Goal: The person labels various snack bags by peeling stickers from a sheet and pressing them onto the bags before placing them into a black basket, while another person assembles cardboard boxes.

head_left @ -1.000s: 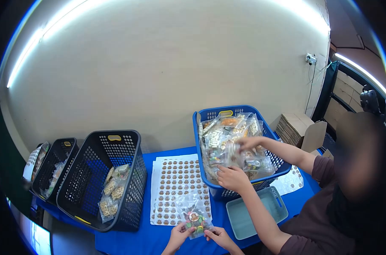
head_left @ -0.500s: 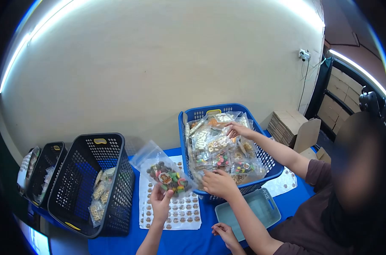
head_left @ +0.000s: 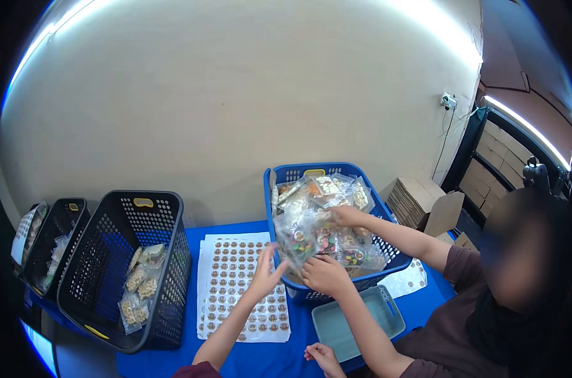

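Note:
My left hand [head_left: 265,277] is open at the near left rim of the blue basket [head_left: 394,267], thumb and fingers apart. Just beyond its fingertips, a clear bag of colourful candy [head_left: 296,240], blurred by motion, lies over other filled bags in the basket. Low in the view, my right hand [head_left: 325,361] has its fingers curled together beside the grey-green tray [head_left: 361,321]; what they pinch, if anything, is too small to make out. Under my left forearm lie sheets of round stickers [head_left: 226,277].
A co-worker on the right has one hand [head_left: 347,217] among the bags and another hand [head_left: 323,274] at the near rim. Left stands a dark basket [head_left: 172,296] holding several bags, with a smaller dark basket [head_left: 65,214] beyond. Flattened cardboard [head_left: 412,198] leans behind the table.
My left hand has moved right to the blue basket and let go of the candy bag, which is now over the pile. The co-worker's far hand has come nearer. The view has shifted slightly.

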A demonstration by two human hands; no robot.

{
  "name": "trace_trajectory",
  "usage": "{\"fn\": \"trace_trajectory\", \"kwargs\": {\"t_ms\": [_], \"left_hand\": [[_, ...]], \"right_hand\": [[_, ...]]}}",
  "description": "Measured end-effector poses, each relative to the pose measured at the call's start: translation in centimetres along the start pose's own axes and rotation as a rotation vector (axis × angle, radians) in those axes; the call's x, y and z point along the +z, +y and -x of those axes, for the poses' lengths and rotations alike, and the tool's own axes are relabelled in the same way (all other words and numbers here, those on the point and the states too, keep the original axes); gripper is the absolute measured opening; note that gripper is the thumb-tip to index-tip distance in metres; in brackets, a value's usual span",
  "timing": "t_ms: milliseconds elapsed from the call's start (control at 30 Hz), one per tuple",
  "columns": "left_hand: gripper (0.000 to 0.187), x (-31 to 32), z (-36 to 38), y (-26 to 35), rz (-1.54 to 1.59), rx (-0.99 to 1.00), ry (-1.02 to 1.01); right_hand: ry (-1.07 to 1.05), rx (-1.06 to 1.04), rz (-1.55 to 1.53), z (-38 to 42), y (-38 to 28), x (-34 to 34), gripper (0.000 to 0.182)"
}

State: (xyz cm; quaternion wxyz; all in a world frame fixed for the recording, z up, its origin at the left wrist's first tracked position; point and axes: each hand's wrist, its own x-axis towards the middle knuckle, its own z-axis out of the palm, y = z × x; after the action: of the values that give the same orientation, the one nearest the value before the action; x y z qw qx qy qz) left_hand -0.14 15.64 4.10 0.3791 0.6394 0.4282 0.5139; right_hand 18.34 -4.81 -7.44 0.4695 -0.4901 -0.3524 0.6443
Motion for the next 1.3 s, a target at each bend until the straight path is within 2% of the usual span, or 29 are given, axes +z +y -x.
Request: {"fn": "trace_trajectory", "kwargs": {"t_ms": [67, 100, 133, 167, 200, 267, 300, 333, 367, 400, 467, 500, 567, 600, 633, 733, 900, 933, 1067, 1133, 1200, 1300], "left_hand": [[0.037, -3.3, 4.2, 3.8, 0.09, -0.185, -0.331], [0.034, -4.7, 6.4, 3.4, 0.147, -0.279, -0.47], [0.035, -6.3, 8.5, 2.7, 0.185, -0.264, -0.608], [0.036, -8.1, 11.2, 2.9, 0.151, -0.356, -0.664], [0.037, -10.2, 12.9, 4.9, 0.09, -0.347, -0.729], [0.038, -14.5, 16.0, 7.4, -0.067, -0.293, -0.789], [0.038, -16.8, 17.2, 8.7, -0.08, -0.289, -0.759], [0.038, -19.1, 18.3, 10.0, -0.091, -0.285, -0.725], [0.038, -21.2, 19.2, 11.3, -0.103, -0.28, -0.688], [0.037, -23.3, 19.9, 12.7, 0.03, -0.335, -0.574], [0.033, -27.0, 21.9, 12.2, 0.312, -0.256, -0.242], [0.031, -28.6, 22.5, 12.3, 0.24, -0.195, -0.057], [0.027, -31.3, 23.3, 12.5, 0.097, -0.134, 0.283], [0.025, -32.9, 23.6, 12.0, 0.049, -0.117, 0.386], [0.024, -34.4, 23.7, 12.3, 0.044, -0.118, 0.429], [0.022, -38.3, 23.0, 13.0, -0.036, -0.06, 0.459], [0.031, -41.5, 17.5, 13.7, 0.062, 0.045, 0.294], [0.031, -41.6, 15.9, 13.2, 0.057, 0.069, 0.241], [0.03, -41.8, 9.8, 8.4, -0.622, 0.022, -0.061], [0.029, -42.4, 6.9, 1.7, -0.684, -0.013, -0.213], [0.025, -43.4, 5.0, -7.1, -0.88, 0.042, -0.283], [0.023, -43.6, 3.2, -12.2, -1.171, 0.063, -0.385]], "right_hand": [[0.039, 0.043, 0.055, 0.4, 1.0, 0.6, 0.018], [0.052, 0.063, 0.085, 0.2, 1.5, 0.9, 0.021], [0.061, 0.087, 0.114, 0.0, 1.8, 1.4, 0.024], [0.025, 0.055, 0.107, -0.4, 2.4, 1.9, 0.027], [0.036, 0.051, 0.178, 0.1, 0.4, 3.8, 0.026], [0.041, 0.023, 0.176, -1.0, 1.5, 6.0, 0.026], [0.025, 0.024, 0.256, -2.0, 3.2, 6.4, 0.019], [-0.04, -0.078, 0.306, -2.2, 3.2, 8.2, 0.028], [-0.047, -0.054, 0.455, -2.4, 3.0, 10.0, 0.039], [-0.055, -0.041, 0.607, -2.6, 2.6, 11.9, 0.051], [-0.148, -0.085, 0.901, -3.4, 3.3, 15.4, 0.055], [-0.192, -0.117, 1.047, -3.7, 3.7, 17.1, 0.057], [-0.355, -0.148, 1.067, -3.8, 4.1, 20.9, 0.057], [-0.426, -0.161, 1.071, -3.7, 4.5, 22.5, 0.057], [-0.506, -0.197, 1.011, -3.7, 5.5, 23.8, 0.056], [-0.641, -0.116, 0.982, -2.3, 7.3, 27.1, 0.055], [-0.636, 0.048, 1.058, -1.2, 10.9, 26.5, 0.055], [-0.604, 0.083, 1.083, -1.3, 11.8, 25.5, 0.055], [-0.395, 0.101, 1.335, -1.5, 14.5, 21.6, 0.058], [-0.248, 0.149, 1.338, -1.1, 13.8, 20.9, 0.058], [-0.141, 0.19, 1.295, -0.7, 13.6, 20.2, 0.059], [-0.056, 0.226, 1.202, -0.5, 14.1, 18.9, 0.059]]}}
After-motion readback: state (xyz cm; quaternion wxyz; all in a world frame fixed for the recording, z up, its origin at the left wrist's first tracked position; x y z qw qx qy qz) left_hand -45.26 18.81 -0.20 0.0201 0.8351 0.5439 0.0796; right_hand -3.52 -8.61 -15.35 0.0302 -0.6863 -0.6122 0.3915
